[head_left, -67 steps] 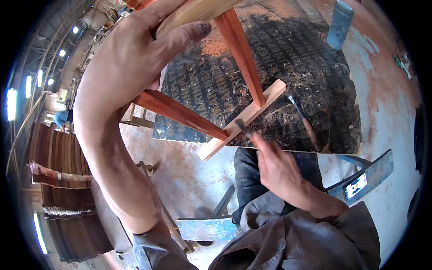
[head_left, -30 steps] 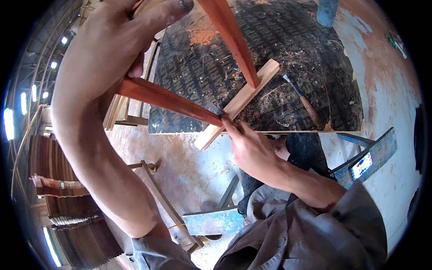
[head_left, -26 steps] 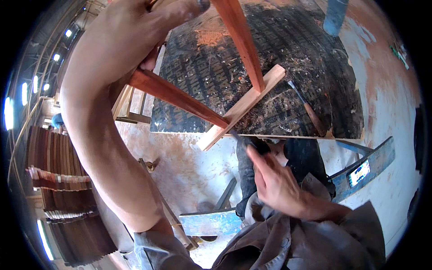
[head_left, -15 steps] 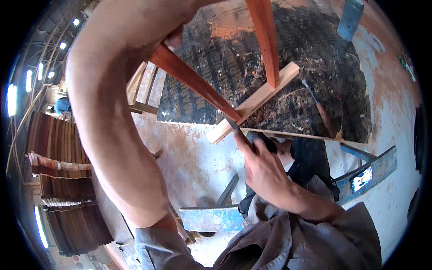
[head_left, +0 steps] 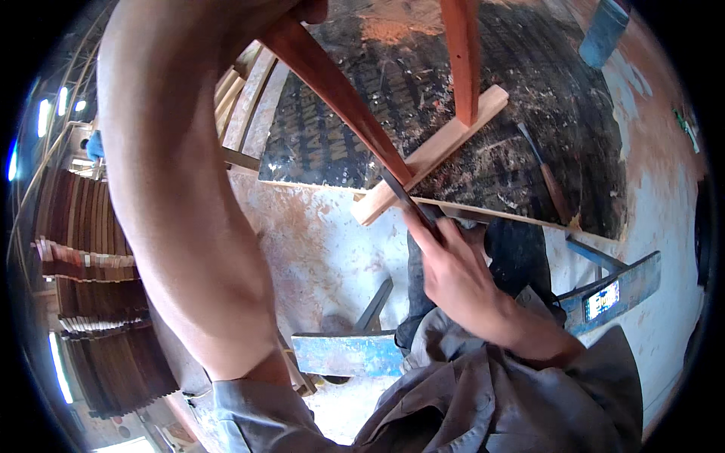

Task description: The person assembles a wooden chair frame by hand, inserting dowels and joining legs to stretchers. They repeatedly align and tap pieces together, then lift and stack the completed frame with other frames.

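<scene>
My right hand (head_left: pixel 464 275) is closed round a narrow, flat, dark metal blade (head_left: pixel 404 195), index finger stretched along it; its handle is hidden. The blade's tip lies against the lower end of a reddish wooden leg (head_left: pixel 340 102), where this leg meets a pale wooden bar (head_left: pixel 430 155). A second reddish leg (head_left: pixel 462 64) stands on the same bar farther right. Bent over at the top left, my left arm leads to my left hand (head_left: pixel 310 10), mostly cut off by the picture's edge. Its fingers curl by the upper part of the first leg and appear to grip it.
The bar lies on a dark, shaving-strewn board (head_left: pixel 529 83). A chisel (head_left: pixel 547 177) with a wooden handle lies at its right, and a blue container (head_left: pixel 604 34) stands beyond. Blue trestle-like boards (head_left: pixel 347 355) flank my legs. Stacked wood strips (head_left: pixel 98 302) stand at the far left.
The view has shifted a little, so the board and bar sit higher. More of the dark blade shows ahead of my right hand. Both hands keep their holds.
</scene>
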`<action>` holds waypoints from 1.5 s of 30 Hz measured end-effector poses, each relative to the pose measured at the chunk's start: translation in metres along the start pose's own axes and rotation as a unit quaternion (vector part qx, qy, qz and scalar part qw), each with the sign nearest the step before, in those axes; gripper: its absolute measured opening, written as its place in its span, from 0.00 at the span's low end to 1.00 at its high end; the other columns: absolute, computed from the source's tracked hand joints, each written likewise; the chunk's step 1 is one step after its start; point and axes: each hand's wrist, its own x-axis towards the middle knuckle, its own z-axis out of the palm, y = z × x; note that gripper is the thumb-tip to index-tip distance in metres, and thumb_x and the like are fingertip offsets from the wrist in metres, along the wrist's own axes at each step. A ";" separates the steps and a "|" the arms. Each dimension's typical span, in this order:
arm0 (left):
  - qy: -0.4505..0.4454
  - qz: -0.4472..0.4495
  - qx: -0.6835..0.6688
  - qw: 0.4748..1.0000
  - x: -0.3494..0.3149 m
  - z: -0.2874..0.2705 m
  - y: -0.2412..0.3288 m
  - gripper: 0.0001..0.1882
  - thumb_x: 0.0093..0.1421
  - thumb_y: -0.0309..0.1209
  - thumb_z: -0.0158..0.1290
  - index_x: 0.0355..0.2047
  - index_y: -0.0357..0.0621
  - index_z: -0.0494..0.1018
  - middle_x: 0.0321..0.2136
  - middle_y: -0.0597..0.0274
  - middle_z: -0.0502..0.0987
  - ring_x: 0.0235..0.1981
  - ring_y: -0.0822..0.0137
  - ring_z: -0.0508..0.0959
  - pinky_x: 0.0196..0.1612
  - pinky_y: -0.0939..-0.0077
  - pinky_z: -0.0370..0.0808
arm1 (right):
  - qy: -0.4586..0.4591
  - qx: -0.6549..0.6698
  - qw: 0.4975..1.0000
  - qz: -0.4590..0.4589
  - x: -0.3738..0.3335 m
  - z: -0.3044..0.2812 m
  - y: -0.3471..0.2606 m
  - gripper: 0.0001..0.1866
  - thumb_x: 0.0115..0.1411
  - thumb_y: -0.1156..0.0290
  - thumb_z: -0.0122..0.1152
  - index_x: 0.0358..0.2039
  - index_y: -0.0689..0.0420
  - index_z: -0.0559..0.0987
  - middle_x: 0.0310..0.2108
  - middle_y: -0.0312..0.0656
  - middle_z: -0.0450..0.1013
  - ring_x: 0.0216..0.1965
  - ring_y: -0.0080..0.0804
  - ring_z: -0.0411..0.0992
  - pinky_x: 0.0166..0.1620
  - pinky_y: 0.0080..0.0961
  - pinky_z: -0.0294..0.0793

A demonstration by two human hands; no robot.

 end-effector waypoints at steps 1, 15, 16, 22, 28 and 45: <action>0.018 0.009 -0.005 1.000 -0.001 0.005 -0.003 0.29 0.70 0.48 0.55 0.63 0.41 0.74 0.14 0.64 0.74 0.12 0.76 0.73 0.14 0.75 0.69 | -0.005 0.009 1.000 0.010 -0.006 -0.004 -0.002 0.34 0.58 0.85 0.57 0.67 0.59 0.69 0.40 0.53 0.71 0.40 0.56 0.74 0.44 0.52 0.73; 0.022 0.036 0.066 0.997 -0.004 0.005 0.005 0.27 0.70 0.50 0.53 0.60 0.44 0.76 0.16 0.62 0.76 0.16 0.74 0.78 0.18 0.74 0.74 | -0.051 -0.015 0.998 -0.023 -0.015 -0.023 0.003 0.35 0.59 0.82 0.59 0.69 0.62 0.65 0.39 0.55 0.68 0.31 0.48 0.77 0.32 0.40 0.82; 0.023 0.037 0.073 0.996 -0.004 0.005 0.006 0.27 0.70 0.50 0.53 0.60 0.45 0.76 0.17 0.62 0.76 0.16 0.74 0.78 0.19 0.74 0.75 | -0.045 -0.027 0.998 -0.019 -0.006 -0.019 0.007 0.35 0.59 0.82 0.59 0.69 0.62 0.65 0.39 0.55 0.68 0.31 0.48 0.77 0.32 0.40 0.81; 0.048 0.138 0.028 0.989 -0.002 0.018 -0.042 0.25 0.70 0.48 0.52 0.61 0.47 0.76 0.21 0.60 0.78 0.20 0.71 0.79 0.24 0.71 0.76 | -0.010 0.016 1.000 -0.020 0.022 0.001 0.000 0.34 0.60 0.87 0.54 0.69 0.61 0.66 0.43 0.56 0.73 0.42 0.55 0.76 0.44 0.44 0.79; 0.044 0.182 -0.004 0.982 0.001 0.021 -0.058 0.24 0.70 0.46 0.52 0.61 0.49 0.75 0.25 0.58 0.80 0.24 0.68 0.81 0.29 0.67 0.77 | -0.062 0.008 0.996 0.067 0.042 0.000 -0.007 0.35 0.62 0.87 0.52 0.71 0.55 0.66 0.52 0.63 0.72 0.56 0.61 0.73 0.56 0.48 0.76; -0.065 0.156 -0.046 0.984 0.000 -0.013 -0.020 0.21 0.69 0.42 0.50 0.60 0.52 0.76 0.28 0.55 0.82 0.29 0.62 0.83 0.37 0.60 0.80 | -0.027 0.036 0.999 -0.028 -0.020 -0.022 -0.005 0.35 0.61 0.84 0.54 0.70 0.58 0.64 0.43 0.62 0.69 0.37 0.59 0.76 0.41 0.48 0.78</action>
